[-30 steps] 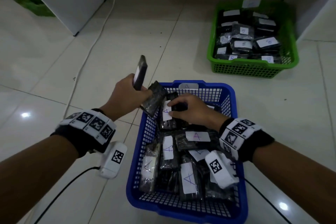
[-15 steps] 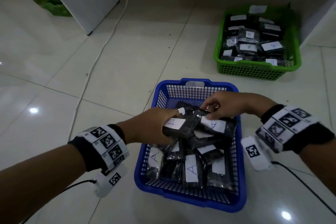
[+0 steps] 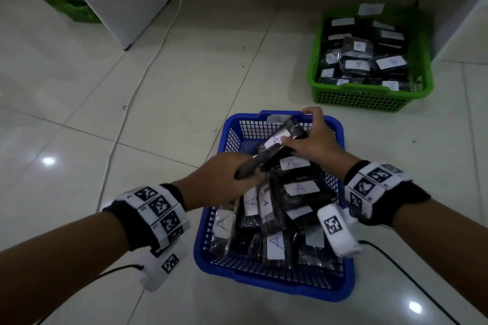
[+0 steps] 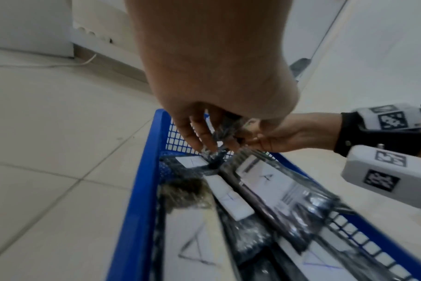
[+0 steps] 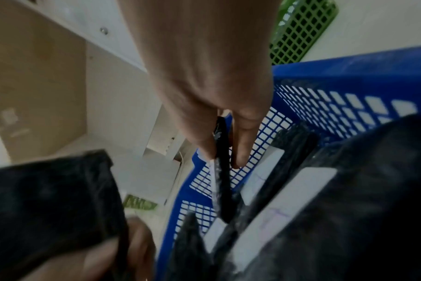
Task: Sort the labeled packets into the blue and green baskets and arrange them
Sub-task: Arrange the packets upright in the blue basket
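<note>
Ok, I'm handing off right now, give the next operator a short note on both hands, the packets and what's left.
Left hand grips a dark packet over the blue basket.
Right hand pinches an A-labelled packet at the basket's far end.
Blue basket holds A-labelled packets, loosely piled and overlapping.
Green basket, further off to the right, is filled with labelled packets.
No loose packets show on the floor.
Left: set both held packets down and tidy the blue basket's rows.
</note>
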Tool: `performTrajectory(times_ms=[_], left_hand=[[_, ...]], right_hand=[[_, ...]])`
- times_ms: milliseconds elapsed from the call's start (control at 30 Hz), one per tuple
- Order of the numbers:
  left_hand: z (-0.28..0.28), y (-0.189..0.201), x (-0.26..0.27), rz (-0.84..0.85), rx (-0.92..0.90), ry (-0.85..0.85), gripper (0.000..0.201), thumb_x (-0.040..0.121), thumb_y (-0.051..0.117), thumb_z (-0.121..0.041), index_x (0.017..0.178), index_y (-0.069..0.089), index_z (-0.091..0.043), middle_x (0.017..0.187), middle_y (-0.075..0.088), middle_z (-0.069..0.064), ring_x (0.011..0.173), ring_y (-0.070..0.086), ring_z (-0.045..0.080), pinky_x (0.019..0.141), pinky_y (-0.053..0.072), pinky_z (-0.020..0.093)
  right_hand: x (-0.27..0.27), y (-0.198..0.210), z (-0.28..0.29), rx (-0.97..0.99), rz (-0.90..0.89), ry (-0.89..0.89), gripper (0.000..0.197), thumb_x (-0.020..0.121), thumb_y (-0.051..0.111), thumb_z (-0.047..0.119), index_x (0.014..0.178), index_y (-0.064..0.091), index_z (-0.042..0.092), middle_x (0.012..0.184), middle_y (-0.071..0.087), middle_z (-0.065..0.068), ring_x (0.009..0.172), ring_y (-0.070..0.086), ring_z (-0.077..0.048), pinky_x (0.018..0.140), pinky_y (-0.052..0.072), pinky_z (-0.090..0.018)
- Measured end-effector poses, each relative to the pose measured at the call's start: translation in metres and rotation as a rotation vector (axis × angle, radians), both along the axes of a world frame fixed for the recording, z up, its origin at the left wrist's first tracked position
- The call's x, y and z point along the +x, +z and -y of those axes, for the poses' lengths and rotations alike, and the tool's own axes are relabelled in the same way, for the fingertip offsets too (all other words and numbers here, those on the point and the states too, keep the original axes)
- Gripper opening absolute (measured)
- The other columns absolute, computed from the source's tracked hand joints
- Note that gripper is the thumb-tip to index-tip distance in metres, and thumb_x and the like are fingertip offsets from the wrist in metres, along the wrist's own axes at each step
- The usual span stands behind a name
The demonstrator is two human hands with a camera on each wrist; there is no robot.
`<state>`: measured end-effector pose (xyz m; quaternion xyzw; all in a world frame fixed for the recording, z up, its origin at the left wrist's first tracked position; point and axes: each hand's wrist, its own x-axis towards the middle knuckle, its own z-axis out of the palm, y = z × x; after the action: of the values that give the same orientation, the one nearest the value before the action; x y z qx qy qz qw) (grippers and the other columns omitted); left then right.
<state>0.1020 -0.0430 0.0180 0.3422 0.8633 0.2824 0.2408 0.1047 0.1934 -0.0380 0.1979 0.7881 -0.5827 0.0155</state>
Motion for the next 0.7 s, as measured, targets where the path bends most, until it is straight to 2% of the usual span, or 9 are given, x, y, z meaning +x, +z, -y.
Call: performTrajectory(times_ms=[67, 133, 233, 300, 400, 500, 567, 633, 700], left_hand=[[0.0, 0.0, -0.016, -0.1, -0.052, 0.006, 0.007, 0.101, 0.056, -0.03, 0.104, 0.058, -0.024, 0.076, 0.063, -0.004, 0.059, 0.058, 0.005, 0.056, 0.05, 0.027], [-0.001, 0.0, -0.032, -0.203, -0.077, -0.009, 0.02, 0.098, 0.056, -0.021, 0.117, 0.055, -0.026, 0.092, 0.064, -0.008, 0.074, 0.057, 0.003, 0.066, 0.046, 0.027], [-0.01, -0.006, -0.05, -0.225, -0.104, 0.013, 0.023, 0.094, 0.06, -0.018, 0.117, 0.056, -0.022, 0.102, 0.063, -0.006, 0.088, 0.059, 0.014, 0.071, 0.046, 0.029], [-0.019, -0.013, -0.059, -0.226, -0.155, -0.011, 0.032, 0.09, 0.07, -0.037, 0.113, 0.052, -0.023, 0.099, 0.062, -0.009, 0.085, 0.06, 0.011, 0.069, 0.049, 0.029], [-0.03, -0.023, -0.069, -0.207, -0.274, -0.114, 0.057, 0.076, 0.08, -0.057, 0.115, 0.051, -0.026, 0.101, 0.063, -0.011, 0.086, 0.059, 0.007, 0.071, 0.05, 0.027], [-0.037, -0.031, -0.075, -0.195, -0.289, -0.134, 0.058, 0.075, 0.081, -0.046, 0.12, 0.053, -0.025, 0.106, 0.065, -0.01, 0.092, 0.061, 0.01, 0.078, 0.051, 0.03], [-0.039, -0.032, -0.081, -0.17, -0.31, -0.138, 0.056, 0.077, 0.081, -0.04, 0.123, 0.052, -0.023, 0.106, 0.065, -0.008, 0.091, 0.061, 0.011, 0.077, 0.05, 0.029], [-0.04, -0.032, -0.088, -0.128, -0.367, -0.167, 0.055, 0.078, 0.082, -0.035, 0.123, 0.054, -0.019, 0.111, 0.067, -0.002, 0.096, 0.063, 0.016, 0.083, 0.052, 0.032], [-0.041, -0.034, -0.094, -0.096, -0.407, -0.191, 0.055, 0.078, 0.084, -0.032, 0.123, 0.055, -0.018, 0.115, 0.067, 0.0, 0.101, 0.063, 0.017, 0.088, 0.051, 0.032]], right_hand=[[0.004, 0.001, 0.001, 0.204, -0.07, 0.162, 0.072, 0.083, 0.077, 0.022, 0.14, 0.033, 0.023, 0.104, 0.061, 0.002, 0.084, 0.061, -0.01, 0.065, 0.045, -0.012], [0.005, 0.003, 0.003, 0.32, -0.117, 0.216, 0.064, 0.086, 0.074, 0.028, 0.136, 0.037, 0.015, 0.098, 0.061, 0.001, 0.081, 0.059, -0.012, 0.059, 0.039, -0.01], [0.003, 0.0, 0.003, 0.419, -0.002, 0.281, 0.048, 0.083, 0.075, 0.04, 0.11, 0.046, 0.012, 0.092, 0.058, 0.002, 0.081, 0.057, -0.016, 0.055, 0.036, -0.017], [0.006, -0.006, 0.006, 0.446, 0.096, 0.364, 0.042, 0.084, 0.074, 0.043, 0.102, 0.048, 0.014, 0.088, 0.058, 0.003, 0.085, 0.058, -0.018, 0.057, 0.037, -0.023], [0.01, -0.01, 0.01, 0.398, 0.07, 0.442, 0.039, 0.083, 0.075, 0.039, 0.111, 0.059, 0.018, 0.106, 0.068, 0.001, 0.1, 0.064, -0.019, 0.08, 0.051, -0.03], [0.006, 0.003, -0.002, 0.419, 0.151, 0.658, 0.048, 0.078, 0.081, 0.032, 0.121, 0.062, 0.022, 0.116, 0.065, 0.005, 0.108, 0.061, -0.014, 0.089, 0.048, -0.026], [0.002, 0.009, -0.015, 0.617, 0.243, 0.761, 0.054, 0.072, 0.085, 0.033, 0.12, 0.064, 0.02, 0.118, 0.064, 0.002, 0.108, 0.06, -0.019, 0.092, 0.051, -0.034], [0.001, 0.011, -0.023, 0.784, 0.27, 0.803, 0.051, 0.071, 0.086, 0.033, 0.115, 0.065, 0.017, 0.111, 0.062, -0.003, 0.102, 0.06, -0.023, 0.087, 0.052, -0.036], [0.002, 0.011, -0.026, 0.806, 0.262, 0.811, 0.046, 0.073, 0.085, 0.03, 0.113, 0.064, 0.017, 0.109, 0.061, -0.003, 0.1, 0.06, -0.023, 0.082, 0.051, -0.034]])
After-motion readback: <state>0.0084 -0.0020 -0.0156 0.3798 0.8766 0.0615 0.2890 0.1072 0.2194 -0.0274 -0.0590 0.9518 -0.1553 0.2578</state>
